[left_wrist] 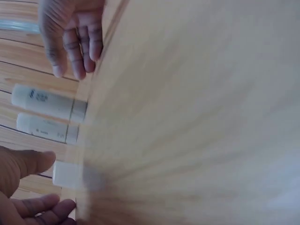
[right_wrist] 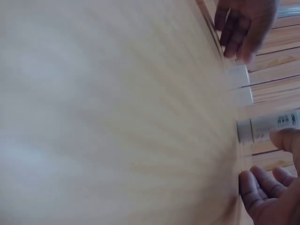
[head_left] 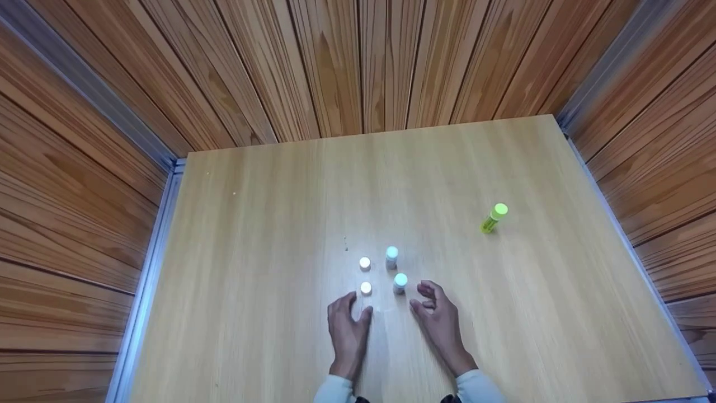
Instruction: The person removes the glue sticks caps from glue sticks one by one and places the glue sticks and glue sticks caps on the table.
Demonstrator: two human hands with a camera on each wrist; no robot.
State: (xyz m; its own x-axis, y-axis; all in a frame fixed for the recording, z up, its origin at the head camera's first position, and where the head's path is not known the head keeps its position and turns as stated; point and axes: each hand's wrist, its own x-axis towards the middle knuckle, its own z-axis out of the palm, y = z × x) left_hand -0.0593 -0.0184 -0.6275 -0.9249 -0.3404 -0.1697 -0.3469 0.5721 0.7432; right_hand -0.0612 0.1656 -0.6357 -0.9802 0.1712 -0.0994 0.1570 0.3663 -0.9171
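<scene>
Two short white cylinders, like caps, stand on the table: the nearer cap (head_left: 366, 289) and the farther cap (head_left: 364, 263). To their right, two white tubes with printed text and grey bases stand upright, the nearer tube (head_left: 400, 282) and the farther tube (head_left: 391, 257). My left hand (head_left: 348, 331) is just short of the nearer cap, thumb and fingers apart, holding nothing. My right hand (head_left: 442, 324) lies beside the nearer tube, fingers loosely bent with nothing in them. In the right wrist view, the thumb (right_wrist: 283, 139) overlaps a tube (right_wrist: 267, 128).
A yellow-green tube (head_left: 494, 218) stands farther back on the right side of the wooden table (head_left: 251, 235). Wood-plank walls (head_left: 335, 67) and metal frame rails (head_left: 146, 280) border the table.
</scene>
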